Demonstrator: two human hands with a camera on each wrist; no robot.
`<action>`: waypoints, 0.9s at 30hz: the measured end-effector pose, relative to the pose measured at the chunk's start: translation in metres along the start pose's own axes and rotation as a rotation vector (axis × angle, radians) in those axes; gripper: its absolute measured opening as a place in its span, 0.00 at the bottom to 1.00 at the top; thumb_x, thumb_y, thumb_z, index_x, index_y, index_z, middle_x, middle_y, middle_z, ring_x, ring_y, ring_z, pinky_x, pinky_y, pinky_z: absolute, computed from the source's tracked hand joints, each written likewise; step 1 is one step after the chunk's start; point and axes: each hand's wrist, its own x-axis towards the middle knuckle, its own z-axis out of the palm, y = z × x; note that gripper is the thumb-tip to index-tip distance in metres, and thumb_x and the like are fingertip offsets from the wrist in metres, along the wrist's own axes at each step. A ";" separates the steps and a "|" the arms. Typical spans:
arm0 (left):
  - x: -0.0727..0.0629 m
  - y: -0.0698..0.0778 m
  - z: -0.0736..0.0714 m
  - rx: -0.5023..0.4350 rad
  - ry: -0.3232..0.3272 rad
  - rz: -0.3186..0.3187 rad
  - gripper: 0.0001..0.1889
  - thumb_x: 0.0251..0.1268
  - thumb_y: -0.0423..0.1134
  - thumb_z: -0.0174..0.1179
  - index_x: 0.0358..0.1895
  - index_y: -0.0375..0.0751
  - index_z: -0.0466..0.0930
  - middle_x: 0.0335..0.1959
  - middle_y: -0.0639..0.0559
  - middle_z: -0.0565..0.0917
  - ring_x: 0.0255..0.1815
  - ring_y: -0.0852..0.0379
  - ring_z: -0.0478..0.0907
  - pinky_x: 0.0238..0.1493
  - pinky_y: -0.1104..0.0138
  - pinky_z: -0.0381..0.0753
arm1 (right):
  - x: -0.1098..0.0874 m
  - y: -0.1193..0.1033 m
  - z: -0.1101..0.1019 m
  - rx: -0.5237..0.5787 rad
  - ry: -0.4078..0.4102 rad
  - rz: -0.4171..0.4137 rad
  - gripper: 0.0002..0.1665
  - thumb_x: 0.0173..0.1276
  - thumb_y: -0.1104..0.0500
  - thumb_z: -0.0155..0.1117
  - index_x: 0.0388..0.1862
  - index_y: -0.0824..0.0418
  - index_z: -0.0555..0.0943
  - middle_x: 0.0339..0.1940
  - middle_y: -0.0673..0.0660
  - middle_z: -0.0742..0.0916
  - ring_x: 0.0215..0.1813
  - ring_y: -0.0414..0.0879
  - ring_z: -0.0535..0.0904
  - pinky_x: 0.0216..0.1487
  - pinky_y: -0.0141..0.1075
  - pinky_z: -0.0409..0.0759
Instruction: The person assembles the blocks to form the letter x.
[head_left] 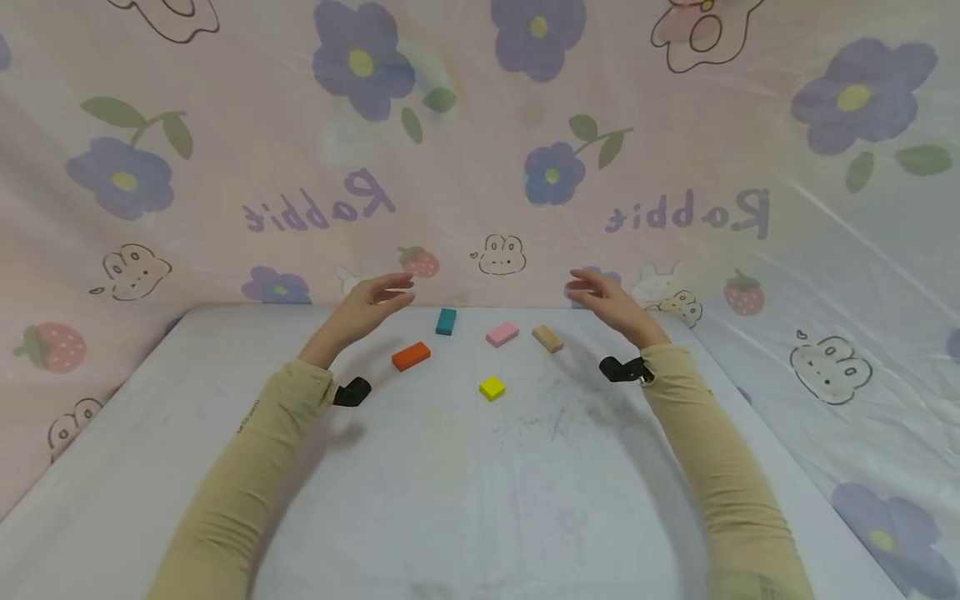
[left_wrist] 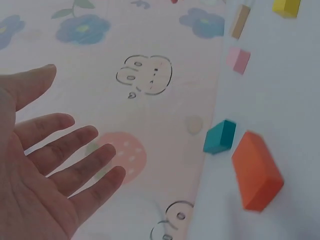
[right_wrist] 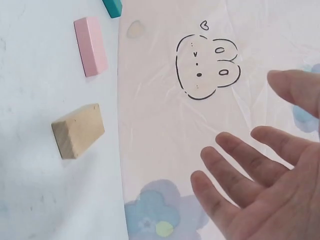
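My left hand [head_left: 369, 307] hovers above the table's back left part, fingers relaxed and holding nothing. Below and to its right lies an orange block [head_left: 411, 357], with a teal block [head_left: 446, 322] farther back. On the other side my right hand [head_left: 606, 304] is raised too, its fingers loosely spread in the right wrist view and nothing in them. Nearest to it is a natural wood block [head_left: 547, 338]. A pink block [head_left: 502, 334] lies left of the wooden one. Closer to the front sits a yellow block [head_left: 492, 388]. All the blocks lie apart from one another.
The blocks stand on a white table [head_left: 450, 500] with some dark smudges at its middle right. A patterned curtain [head_left: 465, 167] with flowers and rabbits rises along the back edge and sides. Black wrist mounts [head_left: 352, 392] stick out inward from both sleeves.
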 end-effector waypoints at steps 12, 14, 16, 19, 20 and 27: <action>0.006 -0.007 0.035 -0.108 -0.062 -0.023 0.26 0.71 0.46 0.55 0.69 0.40 0.66 0.65 0.43 0.72 0.59 0.46 0.73 0.60 0.52 0.71 | 0.002 0.018 0.015 0.223 0.021 0.004 0.32 0.75 0.60 0.51 0.73 0.69 0.57 0.67 0.72 0.67 0.68 0.62 0.63 0.68 0.52 0.60; 0.007 -0.009 0.039 -0.130 -0.077 -0.027 0.26 0.72 0.45 0.54 0.69 0.39 0.66 0.65 0.42 0.71 0.59 0.44 0.73 0.61 0.52 0.70 | 0.003 0.021 0.017 0.235 0.027 0.001 0.30 0.75 0.61 0.51 0.71 0.70 0.58 0.66 0.72 0.69 0.67 0.62 0.64 0.67 0.53 0.60; 0.008 -0.010 0.043 -0.147 -0.086 -0.039 0.26 0.72 0.44 0.54 0.69 0.38 0.65 0.65 0.41 0.70 0.59 0.42 0.72 0.61 0.51 0.70 | 0.004 0.023 0.019 0.245 0.024 0.001 0.29 0.75 0.62 0.50 0.70 0.70 0.59 0.66 0.72 0.70 0.67 0.63 0.65 0.67 0.54 0.60; 0.008 -0.013 0.048 -0.160 -0.092 -0.067 0.26 0.72 0.43 0.54 0.69 0.39 0.64 0.66 0.41 0.70 0.59 0.41 0.72 0.61 0.49 0.69 | 0.006 0.026 0.021 0.261 0.013 0.017 0.28 0.76 0.61 0.50 0.70 0.71 0.60 0.66 0.72 0.70 0.67 0.64 0.65 0.67 0.54 0.60; 0.009 -0.014 0.050 -0.172 -0.093 -0.071 0.26 0.72 0.42 0.53 0.69 0.39 0.65 0.66 0.41 0.69 0.59 0.40 0.72 0.60 0.49 0.69 | 0.006 0.027 0.022 0.263 0.010 0.025 0.28 0.76 0.60 0.50 0.70 0.70 0.61 0.66 0.71 0.70 0.67 0.63 0.65 0.67 0.54 0.60; 0.015 -0.019 0.067 -0.166 -0.132 -0.060 0.25 0.70 0.45 0.56 0.66 0.38 0.69 0.61 0.42 0.75 0.58 0.39 0.73 0.56 0.54 0.74 | 0.006 0.035 0.028 0.279 -0.020 0.055 0.28 0.76 0.58 0.49 0.70 0.70 0.61 0.66 0.71 0.70 0.67 0.63 0.65 0.67 0.53 0.60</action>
